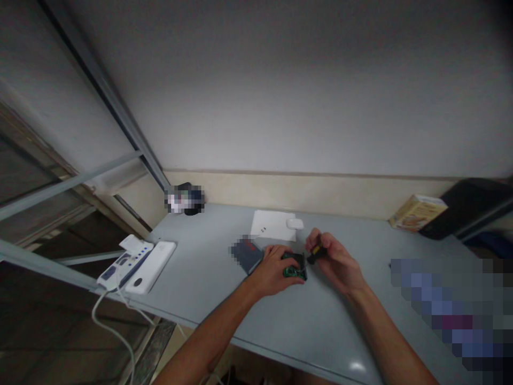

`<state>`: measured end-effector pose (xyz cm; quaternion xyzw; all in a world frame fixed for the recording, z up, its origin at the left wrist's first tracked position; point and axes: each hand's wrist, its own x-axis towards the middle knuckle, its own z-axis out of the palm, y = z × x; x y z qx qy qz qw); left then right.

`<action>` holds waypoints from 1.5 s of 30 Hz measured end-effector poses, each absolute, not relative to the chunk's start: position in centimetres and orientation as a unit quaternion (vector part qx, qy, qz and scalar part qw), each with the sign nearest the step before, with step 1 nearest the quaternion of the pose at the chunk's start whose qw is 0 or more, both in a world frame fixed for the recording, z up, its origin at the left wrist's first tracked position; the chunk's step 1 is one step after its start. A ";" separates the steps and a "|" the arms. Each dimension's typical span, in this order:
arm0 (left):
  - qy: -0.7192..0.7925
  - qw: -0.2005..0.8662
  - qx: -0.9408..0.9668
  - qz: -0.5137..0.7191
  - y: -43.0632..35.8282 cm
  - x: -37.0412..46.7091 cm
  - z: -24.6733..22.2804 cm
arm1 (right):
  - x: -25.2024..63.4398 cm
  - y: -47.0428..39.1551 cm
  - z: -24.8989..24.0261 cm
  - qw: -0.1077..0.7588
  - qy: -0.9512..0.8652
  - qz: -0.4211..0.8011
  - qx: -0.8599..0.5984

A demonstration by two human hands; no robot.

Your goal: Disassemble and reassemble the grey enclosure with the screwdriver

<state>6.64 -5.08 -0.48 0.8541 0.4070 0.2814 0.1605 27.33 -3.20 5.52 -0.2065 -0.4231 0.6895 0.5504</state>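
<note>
My left hand (277,270) grips a small green circuit board (292,271) in a dark frame, fingers over its far edge and thumb along the near one. Just to the right, my right hand (334,262) is closed round a black-and-yellow screwdriver (316,252), its lower end close to the board's right edge. Whether the tip touches the board I cannot tell. A dark grey flat case (249,255) with a red mark lies left of my left hand. Beyond it, a few tiny dark pieces, like screws (263,229), rest on a white sheet (272,218).
A small white object (295,224) lies on the sheet's right edge. At the left are a power strip (124,264) with cables and a white slab (151,267). A yellow box (417,213) and a black object (468,206) stand at the back right of the grey table (288,326).
</note>
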 end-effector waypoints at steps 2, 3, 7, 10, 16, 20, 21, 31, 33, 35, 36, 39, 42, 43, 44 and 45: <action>0.410 0.160 0.854 0.279 -5.1 6.6 -0.4 | 27.6 -3.1 5.5 0.539 -0.423 0.700 -0.199; 0.412 0.159 0.854 0.276 -5.1 6.6 -0.4 | 27.6 -3.1 5.5 0.532 -0.419 0.709 -0.194; 0.419 0.162 0.854 0.261 -5.2 6.7 -0.3 | 27.0 -3.2 5.5 0.522 -0.405 0.719 -0.214; 0.422 0.163 0.852 0.263 -5.3 6.7 -0.3 | 26.4 -3.3 5.5 0.532 -0.399 0.713 -0.224; 0.416 0.166 0.853 0.269 -5.3 6.7 -0.1 | 26.7 -3.2 5.2 0.550 -0.401 0.703 -0.205; 0.420 0.165 0.853 0.262 -5.3 6.7 0.0 | 27.3 -2.8 4.7 0.552 -0.424 0.682 -0.225; 0.422 0.164 0.853 0.262 -5.3 6.7 0.0 | 27.3 -2.7 4.6 0.554 -0.427 0.677 -0.227; 0.424 0.152 0.852 0.268 -5.2 6.8 -0.4 | 26.1 -2.9 5.1 0.573 -0.361 0.702 -0.222; 0.426 0.155 0.851 0.265 -5.1 6.9 -0.4 | 26.2 -3.0 5.1 0.568 -0.372 0.700 -0.221; 0.430 0.156 0.850 0.260 -5.0 7.1 -0.3 | 26.5 -3.0 5.2 0.566 -0.383 0.693 -0.230; 0.434 0.156 0.849 0.258 -5.0 7.2 -0.2 | 26.6 -3.0 5.3 0.567 -0.386 0.688 -0.236; 0.446 0.152 0.843 0.261 -4.9 7.5 -0.2 | 26.8 -2.8 5.5 0.576 -0.392 0.671 -0.253; 0.448 0.156 0.839 0.266 -4.6 7.7 -0.4 | 26.7 -2.6 5.7 0.581 -0.398 0.658 -0.265; 0.449 0.158 0.838 0.267 -4.6 7.8 -0.5 | 26.6 -2.6 5.7 0.582 -0.398 0.656 -0.269; 0.451 0.161 0.836 0.269 -4.5 7.8 -0.6 | 26.5 -2.6 5.7 0.584 -0.395 0.655 -0.271; 0.453 0.163 0.833 0.273 -4.4 7.9 -0.7 | 26.3 -2.6 5.7 0.589 -0.392 0.653 -0.271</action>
